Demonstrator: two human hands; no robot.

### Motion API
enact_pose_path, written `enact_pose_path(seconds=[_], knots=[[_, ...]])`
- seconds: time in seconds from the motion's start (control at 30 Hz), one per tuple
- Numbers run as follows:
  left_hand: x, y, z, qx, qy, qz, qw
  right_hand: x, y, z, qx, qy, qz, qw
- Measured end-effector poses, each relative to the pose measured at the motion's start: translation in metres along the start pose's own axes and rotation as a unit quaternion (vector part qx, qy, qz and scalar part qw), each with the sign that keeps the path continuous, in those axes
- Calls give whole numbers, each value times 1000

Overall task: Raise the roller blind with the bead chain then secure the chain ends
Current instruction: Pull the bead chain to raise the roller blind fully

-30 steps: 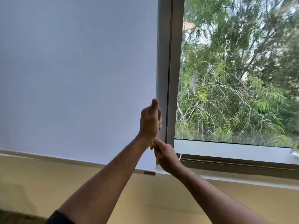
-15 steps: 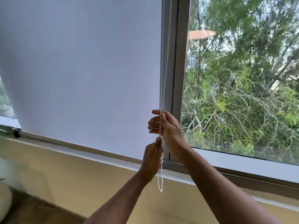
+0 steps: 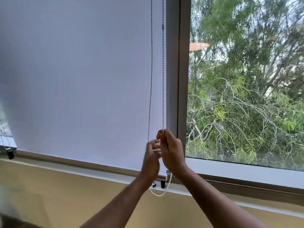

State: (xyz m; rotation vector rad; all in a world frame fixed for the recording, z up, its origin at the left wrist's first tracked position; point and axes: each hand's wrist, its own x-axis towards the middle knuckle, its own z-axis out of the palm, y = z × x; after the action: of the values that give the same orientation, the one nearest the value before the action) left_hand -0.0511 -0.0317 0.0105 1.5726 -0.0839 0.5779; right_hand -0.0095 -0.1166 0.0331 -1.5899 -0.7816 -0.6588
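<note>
The right hand [image 3: 171, 152] pinches the right strand of the bead chain [image 3: 163, 79]; the blurred left hand [image 3: 151, 159] closes on the left strand. Both strands run vertically down the smooth white roller blind [image 3: 79, 76], looping below its bottom bar [image 3: 162, 176] beside the grey window frame [image 3: 178, 79].

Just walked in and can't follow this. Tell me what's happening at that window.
A person is working the white bead chain of a pale roller blind. The right hand pinches the right-hand strand, and the blurred left hand is at the left-hand strand beside it. The blind's bottom bar hangs low, near the white window sill, so the blind is mostly down. The chain's loop dangles below the hands.
</note>
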Motion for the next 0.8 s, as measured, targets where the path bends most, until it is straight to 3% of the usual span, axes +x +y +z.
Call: enact_pose_path(seconds=[0.07,0.13,0.3,0.37,0.5,0.8], knots=[[20,26,-11,2,72,35,997,0,0,4,9,4,4,1000],[34,56,-16,41,74,81,993,-4,1,10,-3,-1,0,1000],[59,138,-6,16,-94,73,993,-33,11,27,-21,-28,20,999],[62,156,0,-18,-111,73,991,-41,18,29,-28,-26,27,999],[57,154,7,-20,-58,110,992,-44,24,29,-56,-44,29,997],[43,98,-6,-31,-76,88,993,-59,39,8,-54,-167,136,975]])
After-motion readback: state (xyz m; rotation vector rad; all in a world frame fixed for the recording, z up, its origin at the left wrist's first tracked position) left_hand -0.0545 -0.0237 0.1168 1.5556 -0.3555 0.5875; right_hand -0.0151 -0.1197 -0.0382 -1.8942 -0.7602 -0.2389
